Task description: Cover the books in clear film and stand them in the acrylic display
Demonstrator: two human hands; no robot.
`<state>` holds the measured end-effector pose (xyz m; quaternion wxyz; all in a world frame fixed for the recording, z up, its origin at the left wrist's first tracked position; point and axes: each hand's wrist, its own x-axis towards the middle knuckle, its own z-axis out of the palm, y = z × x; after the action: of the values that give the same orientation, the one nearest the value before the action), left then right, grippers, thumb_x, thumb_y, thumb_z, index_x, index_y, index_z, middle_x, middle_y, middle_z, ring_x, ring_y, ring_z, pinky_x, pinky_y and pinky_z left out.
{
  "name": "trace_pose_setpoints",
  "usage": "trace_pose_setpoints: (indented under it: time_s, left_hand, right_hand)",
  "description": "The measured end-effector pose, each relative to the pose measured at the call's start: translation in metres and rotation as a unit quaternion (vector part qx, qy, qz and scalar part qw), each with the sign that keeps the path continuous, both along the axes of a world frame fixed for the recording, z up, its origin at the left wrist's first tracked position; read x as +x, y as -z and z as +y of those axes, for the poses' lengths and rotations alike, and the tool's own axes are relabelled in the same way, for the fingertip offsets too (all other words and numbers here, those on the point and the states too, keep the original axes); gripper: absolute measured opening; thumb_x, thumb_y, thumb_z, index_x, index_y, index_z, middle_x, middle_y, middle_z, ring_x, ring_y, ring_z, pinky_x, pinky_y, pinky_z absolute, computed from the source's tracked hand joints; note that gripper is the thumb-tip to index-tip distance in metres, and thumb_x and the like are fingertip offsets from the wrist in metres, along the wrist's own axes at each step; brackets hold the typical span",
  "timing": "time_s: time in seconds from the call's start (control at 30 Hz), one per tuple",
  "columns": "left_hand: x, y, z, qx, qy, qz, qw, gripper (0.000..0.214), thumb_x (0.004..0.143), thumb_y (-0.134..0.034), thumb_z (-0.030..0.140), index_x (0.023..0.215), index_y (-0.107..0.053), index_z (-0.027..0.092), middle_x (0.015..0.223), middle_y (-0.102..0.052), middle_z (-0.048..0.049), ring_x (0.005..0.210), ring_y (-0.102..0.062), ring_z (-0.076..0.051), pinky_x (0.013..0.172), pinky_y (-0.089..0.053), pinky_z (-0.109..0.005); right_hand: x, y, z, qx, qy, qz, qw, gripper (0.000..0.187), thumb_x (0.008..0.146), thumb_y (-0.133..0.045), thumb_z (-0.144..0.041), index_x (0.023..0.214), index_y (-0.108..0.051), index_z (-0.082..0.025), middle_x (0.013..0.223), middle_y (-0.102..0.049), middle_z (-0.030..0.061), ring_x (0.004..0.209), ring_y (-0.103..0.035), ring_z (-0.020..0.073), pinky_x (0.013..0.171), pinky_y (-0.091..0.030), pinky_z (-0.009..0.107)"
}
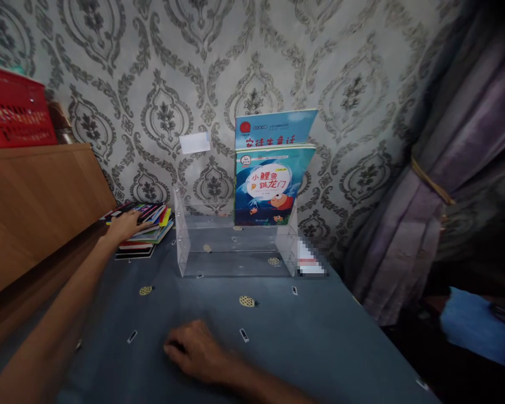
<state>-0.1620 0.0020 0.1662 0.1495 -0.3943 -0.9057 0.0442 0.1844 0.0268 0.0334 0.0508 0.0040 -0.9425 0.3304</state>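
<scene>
Beside the clear acrylic rack [183, 235], our left hand [126, 227] lies flat-fingered on a stack of thin books [145, 244], not closed around them; our right hand [196, 350] curls on the blue tablecloth [303, 336], its grip hidden from view.

This is a room in a home, not a shop or lab. Indicators: damask wallpaper [88, 84]; a fabric curtain [429, 168] gathered with a tieback; a wooden cabinet [37, 213] carrying a red basket [12, 106]; a patterned blue cloth [320, 336]; and children's picture books [273, 179] in a small acrylic rack [183, 235].
</scene>
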Motion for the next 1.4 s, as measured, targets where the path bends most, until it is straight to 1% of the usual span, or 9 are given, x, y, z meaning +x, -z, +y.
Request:
trace_pose_setpoints:
  time_s: [0.1,0.2,0.37,0.5,0.67,0.87,1.03,1.2,1.4]
  left_hand:
    - [0.003,0.002,0.012,-0.017,-0.011,0.0,1.0,0.054,0.097,-0.038,0.052,0.128,-0.059,0.013,0.138,-0.059,-0.0227,0.126,-0.058,-0.038,0.099,-0.047,-0.054]
    - [0.006,0.005,0.018,-0.032,-0.021,0.003,0.999,0.043,0.097,-0.035,0.031,0.125,-0.06,0.01,0.132,-0.063,-0.0259,0.12,-0.062,-0.038,0.097,-0.048,-0.058]
    - [0.015,0.006,-0.004,-0.051,-0.013,0.035,0.998,0.041,0.088,-0.038,0.01,0.121,-0.062,0.011,0.121,-0.069,-0.0238,0.113,-0.066,-0.035,0.101,-0.041,-0.06]
    - [0.025,0.01,-0.023,-0.05,-0.021,0.065,0.996,0.045,0.089,-0.036,0.011,0.129,-0.056,0.01,0.127,-0.064,-0.0259,0.116,-0.062,-0.038,0.099,-0.04,-0.063]
    - [0.029,0.021,-0.009,-0.03,-0.044,0.082,0.995,0.054,0.089,-0.039,0.015,0.142,-0.044,0.006,0.139,-0.053,-0.0301,0.129,-0.05,-0.042,0.101,-0.037,-0.067]
    - [0.034,0.026,0.002,-0.007,-0.053,0.086,0.995,0.054,0.092,-0.026,0.01,0.143,-0.044,0.006,0.132,-0.057,-0.0296,0.123,-0.057,-0.038,0.096,-0.046,-0.05]
    - [0.053,0.032,-0.021,-0.009,-0.048,0.095,0.994,0.05,0.092,-0.028,0.011,0.137,-0.051,0.01,0.131,-0.058,-0.0266,0.116,-0.06,-0.039,0.091,-0.049,-0.052]
    - [0.066,0.048,-0.029,-0.002,-0.049,0.109,0.993,0.053,0.092,-0.037,0.017,0.143,-0.043,0.008,0.137,-0.052,-0.0296,0.125,-0.051,-0.043,0.096,-0.044,-0.058]
    - [0.073,0.07,-0.027,-0.001,-0.06,0.104,0.993,0.07,0.087,-0.047,0.016,0.155,-0.03,0.009,0.154,-0.038,-0.0282,0.136,-0.042,-0.045,0.1,-0.045,-0.054]
  right_hand:
    - [0.0,0.001,0.0,-0.005,0.0,0.005,1.0,0.021,0.094,-0.059,-0.025,0.103,-0.076,-0.017,0.093,-0.078,0.0059,0.077,-0.068,0.0154,0.065,-0.036,0.024]
    - [0.0,0.002,0.0,-0.004,0.001,0.006,1.0,0.021,0.095,-0.059,-0.026,0.103,-0.076,-0.017,0.093,-0.078,0.0055,0.076,-0.066,0.0152,0.065,-0.036,0.024]
    - [0.0,0.001,0.0,-0.001,0.004,0.006,1.0,0.021,0.095,-0.059,-0.026,0.099,-0.076,-0.015,0.091,-0.078,0.0061,0.077,-0.066,0.0153,0.066,-0.036,0.024]
    - [0.0,0.002,0.0,0.001,0.0,0.004,1.0,0.021,0.095,-0.059,-0.025,0.103,-0.076,-0.017,0.095,-0.078,0.0057,0.08,-0.068,0.0158,0.069,-0.037,0.024]
    - [0.0,0.003,-0.001,0.025,0.009,0.007,1.0,0.021,0.095,-0.059,-0.026,0.103,-0.076,-0.016,0.094,-0.079,0.006,0.08,-0.068,0.0163,0.07,-0.037,0.025]
    - [-0.002,0.01,0.0,0.037,0.001,0.016,0.999,0.023,0.096,-0.058,-0.029,0.104,-0.076,-0.017,0.096,-0.078,0.0057,0.076,-0.066,0.0152,0.066,-0.035,0.025]
    - [-0.002,0.01,0.0,0.033,-0.001,0.025,0.999,0.023,0.097,-0.057,-0.029,0.101,-0.075,-0.017,0.092,-0.078,0.0043,0.076,-0.065,0.0147,0.068,-0.036,0.025]
    - [0.0,0.003,0.0,0.016,-0.007,0.018,1.0,0.02,0.096,-0.057,-0.023,0.102,-0.075,-0.017,0.093,-0.078,0.0036,0.076,-0.066,0.0142,0.066,-0.035,0.024]
    - [0.0,0.0,-0.002,0.021,-0.001,0.009,1.0,0.02,0.095,-0.058,-0.022,0.103,-0.075,-0.017,0.094,-0.078,0.0044,0.078,-0.066,0.0149,0.067,-0.035,0.025]
